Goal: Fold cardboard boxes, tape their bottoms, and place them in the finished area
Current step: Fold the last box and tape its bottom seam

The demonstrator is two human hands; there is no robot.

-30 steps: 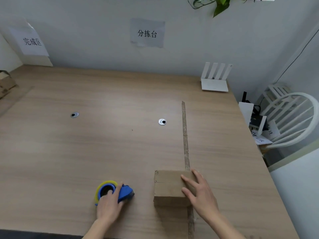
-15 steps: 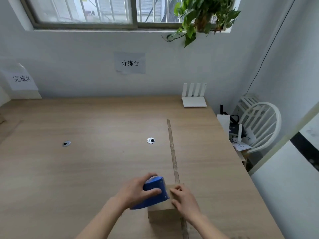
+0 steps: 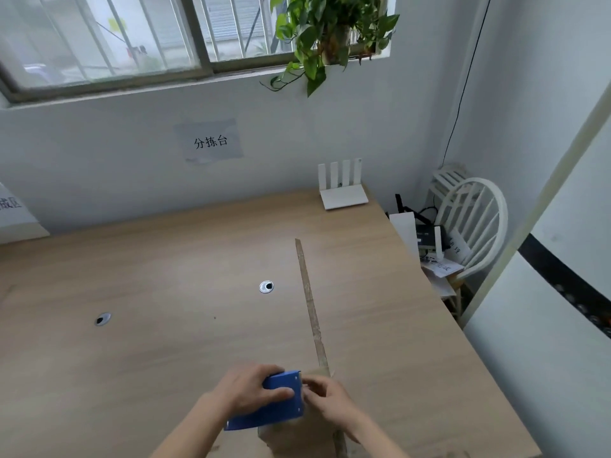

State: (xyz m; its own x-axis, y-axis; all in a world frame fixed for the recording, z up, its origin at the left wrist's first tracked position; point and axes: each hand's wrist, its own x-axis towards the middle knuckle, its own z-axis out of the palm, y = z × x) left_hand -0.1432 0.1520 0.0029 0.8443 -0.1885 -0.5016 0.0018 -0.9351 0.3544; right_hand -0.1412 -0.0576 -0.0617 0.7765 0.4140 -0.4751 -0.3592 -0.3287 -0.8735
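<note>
Left hand wrapped around a blue tape dispenser, thumb across its flat side, fingers curled over the top edge. Dispenser held tilted above a cardboard box, front edge toward the right hand. Right hand curled, fingertips pinching at the dispenser's front edge; object pinched too small and blurred to identify, presumably the tape end. Box at the near edge of the wooden table, mostly hidden beneath dispenser and both hands, only its lower brown face and a far corner visible. Long narrow cardboard strip lying flat on the table, running from beside the box toward the far wall. Two round metal grommets set in the tabletop, well apart from the box. White router with four upright antennas at the far right corner. Paper sign with black characters on the wall; second sign partly cut off at left. Potted trailing plant on the window sill. White chair holding papers and small devices beside the table on the right.
</note>
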